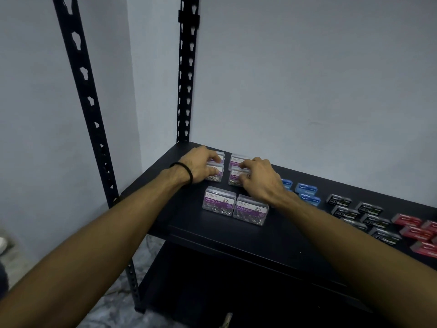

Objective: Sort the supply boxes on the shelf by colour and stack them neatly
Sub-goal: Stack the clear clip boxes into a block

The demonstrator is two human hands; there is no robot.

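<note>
Pale wall, black slotted rack, dark shelf [272,242] at waist height. Boxes already grouped by colour: red staple boxes [412,227] far right, black staple boxes [359,213] next, blue staple boxes [306,191], clear purple-label paper clip boxes [218,201] at left corner. Left hand [201,165] grips rear-left clip stack [216,177]; right hand [256,177] pinches rear-right stack [236,162]. Hands apart, likely squaring stacks. Two front clip boxes lie untouched, just below hands.

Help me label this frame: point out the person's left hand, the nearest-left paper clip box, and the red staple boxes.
left hand [201,165], head view, back of the hand.
nearest-left paper clip box [218,201], head view, purple label on its top.
red staple boxes [406,220], head view, top of the leftmost one.
</note>
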